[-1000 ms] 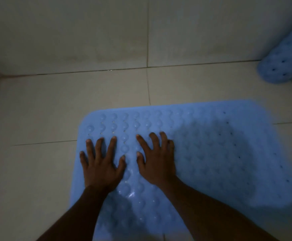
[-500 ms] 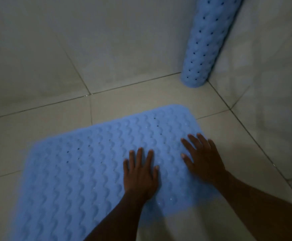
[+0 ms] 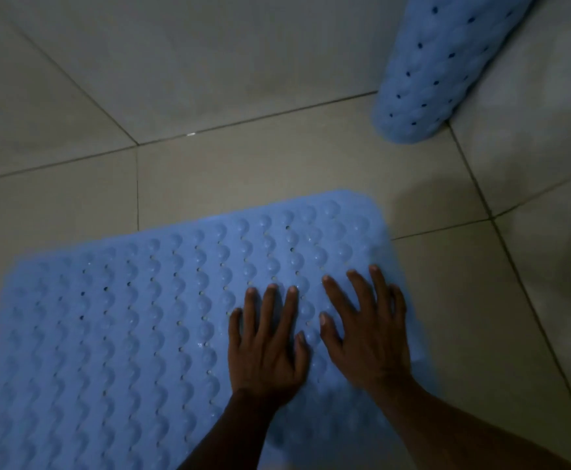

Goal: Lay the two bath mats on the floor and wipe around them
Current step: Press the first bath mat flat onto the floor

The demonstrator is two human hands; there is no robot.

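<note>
Light-blue bubble-dotted flat mat (image 3: 124, 317), matching blue rolled mat (image 3: 447, 62), beige grid-lined floor tiles (image 3: 243, 178)

Pale tiled walls (image 3: 209, 62) meet in a corner, thin dark grout lines (image 3: 84, 93) crossing them.

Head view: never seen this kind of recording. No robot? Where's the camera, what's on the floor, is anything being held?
There is no robot here. A person works with bare hands, and the single camera is worn on their head, looking forward and down, so the arms entering from the bottom are the wearer's own. The left hand and right hand rest side by side, fingers spread flat, on a blue bubbled bath mat spread out on the tiled floor. Neither hand grips anything. A second blue bath mat, rolled up, stands in the corner at top right, apart from the flat one.
</note>
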